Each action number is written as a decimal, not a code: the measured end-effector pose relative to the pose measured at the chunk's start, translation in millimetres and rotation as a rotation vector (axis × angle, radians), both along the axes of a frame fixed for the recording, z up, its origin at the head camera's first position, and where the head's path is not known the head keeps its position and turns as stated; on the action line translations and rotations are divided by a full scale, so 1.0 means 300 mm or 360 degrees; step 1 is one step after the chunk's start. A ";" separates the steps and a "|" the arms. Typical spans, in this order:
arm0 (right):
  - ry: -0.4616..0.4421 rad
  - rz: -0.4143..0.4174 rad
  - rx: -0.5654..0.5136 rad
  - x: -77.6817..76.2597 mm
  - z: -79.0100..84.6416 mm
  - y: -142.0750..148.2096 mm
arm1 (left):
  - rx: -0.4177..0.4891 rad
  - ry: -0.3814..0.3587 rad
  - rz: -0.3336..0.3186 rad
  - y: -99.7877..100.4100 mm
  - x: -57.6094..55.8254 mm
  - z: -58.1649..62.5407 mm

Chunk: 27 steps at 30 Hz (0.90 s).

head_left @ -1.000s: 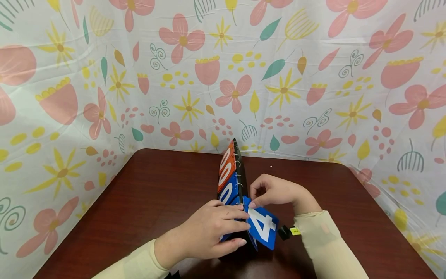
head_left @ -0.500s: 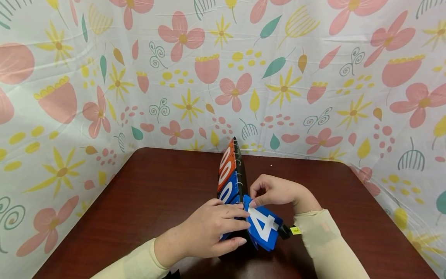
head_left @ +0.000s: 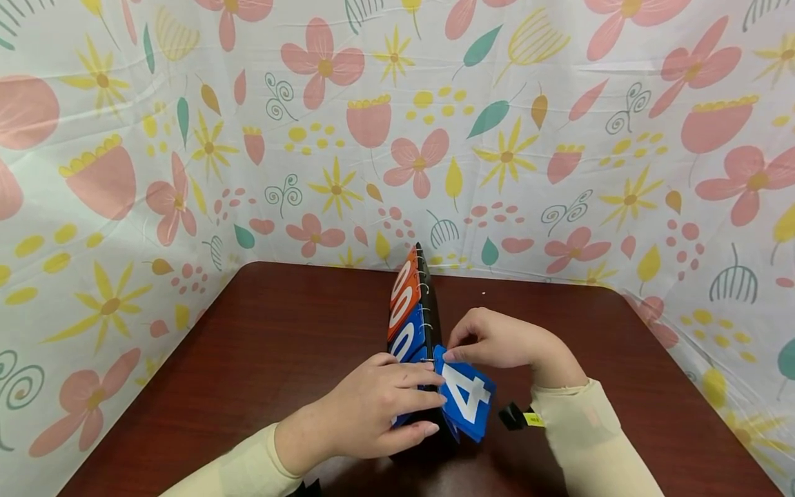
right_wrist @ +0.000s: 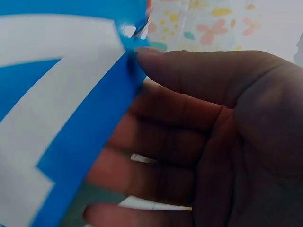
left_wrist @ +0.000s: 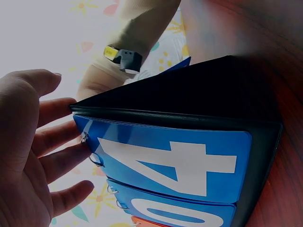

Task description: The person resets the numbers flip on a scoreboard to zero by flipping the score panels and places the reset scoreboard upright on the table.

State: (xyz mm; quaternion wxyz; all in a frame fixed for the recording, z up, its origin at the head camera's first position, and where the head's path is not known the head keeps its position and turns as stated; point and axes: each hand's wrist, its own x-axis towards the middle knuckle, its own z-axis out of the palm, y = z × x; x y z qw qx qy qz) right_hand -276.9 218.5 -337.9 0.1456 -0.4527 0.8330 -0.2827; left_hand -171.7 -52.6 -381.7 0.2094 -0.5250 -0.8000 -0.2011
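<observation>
A flip scoreboard (head_left: pixel 428 304) stands like a tent on the table, its number cards hung on wire rings along the black top edge. My left hand (head_left: pixel 379 407) reaches over its near end. In the left wrist view the fingers are fairly straight and spread, tips at the top edge by the rings (left_wrist: pixel 96 160). A blue card with a white 4 (left_wrist: pixel 222 146) faces that side. On the other side, my right hand (head_left: pixel 509 342) pinches the upper edge of a blue number card (head_left: pixel 462 400), also showing 4. The right wrist view shows the thumb (right_wrist: pixel 175 71) on this card, fingers behind.
Blue and orange zero cards (head_left: pixel 404 293) hang farther along the board. The dark red-brown table (head_left: pixel 298 324) extends around it, backed by a flower-print curtain (head_left: pixel 397 138). A black wrist camera with a yellow label (head_left: pixel 514 416) sits at my right wrist.
My right wrist has shifted slightly right, and the lower edges of the fanned blue cards have drawn closer together. My left hand has stayed in place.
</observation>
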 end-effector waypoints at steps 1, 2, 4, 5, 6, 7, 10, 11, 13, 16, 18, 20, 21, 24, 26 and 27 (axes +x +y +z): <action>0.0019 -0.0013 0.0023 0.008 0.007 -0.003 | 0.0002 0.0013 0.0000 0.000 -0.001 0.000; 0.0027 -0.0019 0.0040 0.016 0.014 -0.006 | 0.0005 0.0029 -0.0001 0.000 -0.001 0.000; 0.0028 -0.0028 0.0068 0.026 0.023 -0.013 | 0.0010 0.0061 -0.0002 -0.001 -0.002 0.000; 0.0019 -0.0040 0.0084 0.030 0.025 -0.015 | 0.0012 0.0074 -0.0005 -0.001 -0.003 0.000; 0.0007 -0.0045 0.0090 0.033 0.027 -0.017 | 0.0015 0.0085 -0.0009 0.000 -0.003 0.000; -0.0003 -0.0058 0.0102 0.036 0.028 -0.018 | 0.0015 0.0091 -0.0010 0.000 -0.003 0.000; 0.0004 -0.0092 0.0125 0.043 0.029 -0.018 | 0.0014 0.0074 -0.0012 0.000 -0.002 0.000; 0.0018 -0.0106 0.0130 0.045 0.029 -0.016 | 0.0012 0.0061 -0.0011 0.001 -0.002 0.000; 0.0054 -0.0129 0.0135 0.047 0.028 -0.012 | 0.0006 0.0037 -0.0006 0.000 -0.001 0.000; 0.0073 -0.0168 0.0139 0.048 0.025 -0.006 | 0.0000 0.0022 -0.0002 0.000 -0.001 0.001; 0.0051 -0.0180 0.0139 0.043 0.020 -0.003 | -0.0001 0.0023 -0.0002 0.000 -0.001 0.001; 0.0013 -0.0185 0.0142 0.037 0.014 -0.002 | 0.0000 0.0026 -0.0002 0.000 0.000 0.000; -0.0006 -0.0179 0.0142 0.032 0.009 -0.003 | -0.0001 0.0030 -0.0002 0.000 0.000 -0.001; -0.0056 -0.0135 0.0123 0.015 -0.008 -0.002 | 0.0004 0.0051 -0.0004 0.000 0.001 -0.002; -0.0098 -0.0090 0.0097 0.002 -0.020 0.000 | 0.0010 0.0068 -0.0010 0.000 0.001 -0.003; -0.0118 -0.0068 0.0081 -0.004 -0.026 0.001 | 0.0015 0.0079 -0.0014 0.001 0.000 -0.003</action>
